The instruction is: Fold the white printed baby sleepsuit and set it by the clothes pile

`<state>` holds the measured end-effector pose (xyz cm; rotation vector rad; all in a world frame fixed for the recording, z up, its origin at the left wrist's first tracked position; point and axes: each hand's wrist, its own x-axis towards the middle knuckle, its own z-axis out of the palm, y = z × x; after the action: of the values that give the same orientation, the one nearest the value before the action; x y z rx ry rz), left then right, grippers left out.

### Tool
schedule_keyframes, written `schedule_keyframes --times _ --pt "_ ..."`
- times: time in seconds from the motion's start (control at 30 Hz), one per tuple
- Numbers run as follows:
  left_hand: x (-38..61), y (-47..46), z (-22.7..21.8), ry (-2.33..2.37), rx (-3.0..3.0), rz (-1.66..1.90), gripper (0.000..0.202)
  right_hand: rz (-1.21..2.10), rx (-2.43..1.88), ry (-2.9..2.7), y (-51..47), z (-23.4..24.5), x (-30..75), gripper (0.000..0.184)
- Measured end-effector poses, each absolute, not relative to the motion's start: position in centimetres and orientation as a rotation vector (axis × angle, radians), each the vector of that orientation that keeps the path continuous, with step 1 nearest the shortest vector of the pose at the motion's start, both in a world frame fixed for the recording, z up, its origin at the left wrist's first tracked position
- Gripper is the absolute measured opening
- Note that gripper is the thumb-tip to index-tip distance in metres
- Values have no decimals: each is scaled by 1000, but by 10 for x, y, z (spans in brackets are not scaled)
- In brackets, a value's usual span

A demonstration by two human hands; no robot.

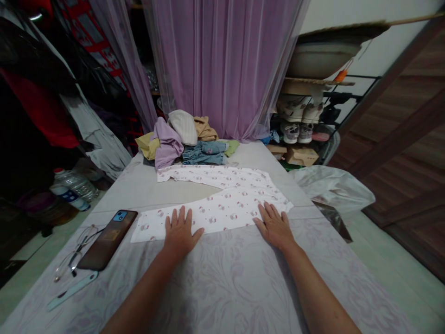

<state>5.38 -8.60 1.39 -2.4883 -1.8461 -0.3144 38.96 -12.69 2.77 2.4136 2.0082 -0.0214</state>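
Note:
White printed pants (222, 195) lie spread flat on a mattress with a pale lilac patterned sheet (229, 278). My left hand (180, 230) rests palm down on the near leg of the pants, fingers stretched out. My right hand (274, 225) lies flat on the waist end of the pants at the right, fingers extended. Neither hand holds anything.
A heap of clothes (184, 139) sits at the far end below a purple curtain (222, 65). A phone (108, 239), glasses (74, 253) and a pale flat tool (71, 291) lie at the left. Plastic bottles (73, 188) lie beyond; a shoe rack (302, 125) and plastic bag (330, 188) are at the right.

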Motion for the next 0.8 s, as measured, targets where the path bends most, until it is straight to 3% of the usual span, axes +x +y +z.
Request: schedule_keyframes --times 0.17,0.37,0.6,0.8 --pt "105 -85 25 -1718 -2668 -373 59 -19 2414 2010 -126 29 385 65" --pt "160 -76 23 -1655 -2721 -495 57 -10 2429 2034 -126 27 387 64" --pt "111 -82 -1 -1586 -2577 -521 52 -23 2449 2074 -126 30 384 63" --pt "54 -85 4 -1635 -2456 -449 50 -90 2467 2060 -127 38 383 62"
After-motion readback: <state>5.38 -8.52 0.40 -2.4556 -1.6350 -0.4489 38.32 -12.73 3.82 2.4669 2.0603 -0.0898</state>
